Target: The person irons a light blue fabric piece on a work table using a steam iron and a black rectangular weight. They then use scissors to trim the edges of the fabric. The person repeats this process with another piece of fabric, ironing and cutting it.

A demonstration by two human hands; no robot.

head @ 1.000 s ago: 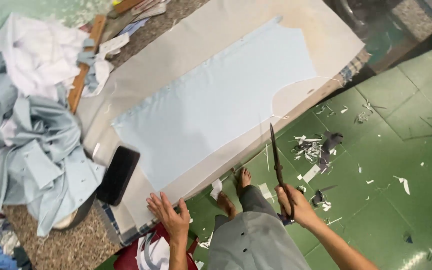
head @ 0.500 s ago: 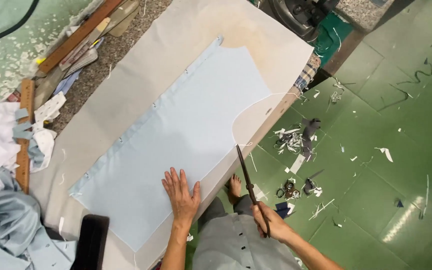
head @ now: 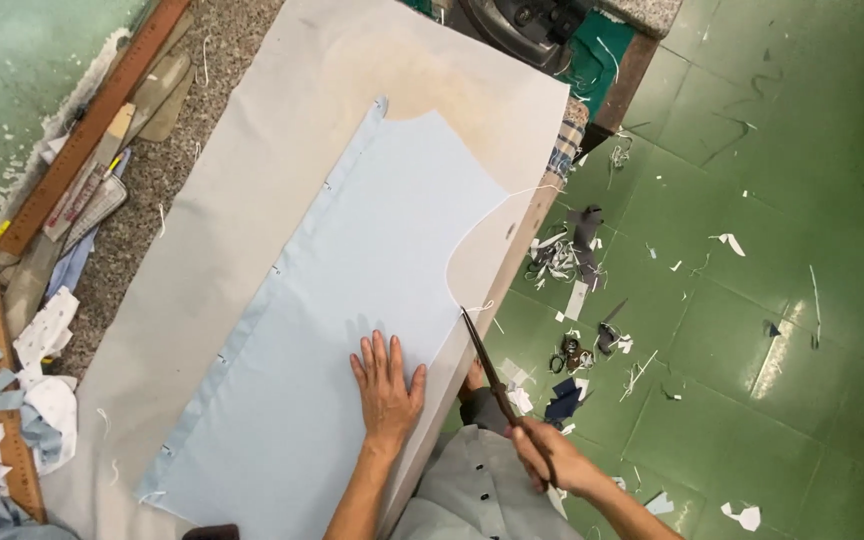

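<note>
With the left hand spread flat on the pale blue fabric at the counter's six o'clock, the right hand's grip, closed round the scissors, should follow the curved edge steadily.

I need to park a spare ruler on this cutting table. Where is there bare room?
Free: the beige underlay between the light blue fabric piece and the granite strip, and its far end above the fabric. Crowded: the table's left edge with wooden rulers and fabric scraps; near edge, left hand flat on the fabric, right hand holding scissors.
</note>
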